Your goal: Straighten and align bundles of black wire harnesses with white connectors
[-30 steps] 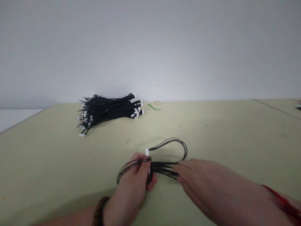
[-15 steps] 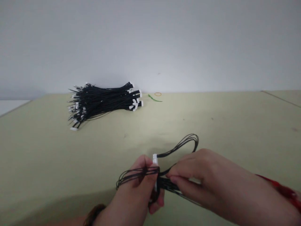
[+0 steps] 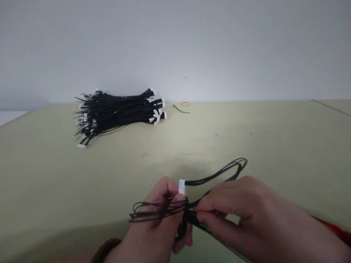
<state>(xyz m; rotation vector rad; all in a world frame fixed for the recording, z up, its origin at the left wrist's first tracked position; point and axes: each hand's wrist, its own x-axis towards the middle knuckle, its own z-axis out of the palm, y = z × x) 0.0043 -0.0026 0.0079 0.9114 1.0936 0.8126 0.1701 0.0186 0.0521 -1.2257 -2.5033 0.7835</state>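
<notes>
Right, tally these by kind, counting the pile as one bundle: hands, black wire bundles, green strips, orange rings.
Hands: 2 (left hand, right hand)
Black wire bundles: 2 (table pile, held bundle)
Green strip: 1
Orange ring: 1
Total: 6

black wires (image 3: 211, 178) partly hidden behind right fingers (image 3: 219, 198), bracelet (image 3: 106, 249) (brown) cut off below

Wire bundle (image 3: 192, 217): black, thin, multi-strand. One narrow loop extends rightward from a white connector (image 3: 181, 187); further loops lie leftward across the left fingers (image 3: 170, 225). Connector: small, blocky, roughly upright. Strands pinched in right fingers (image 3: 210, 220).
</notes>
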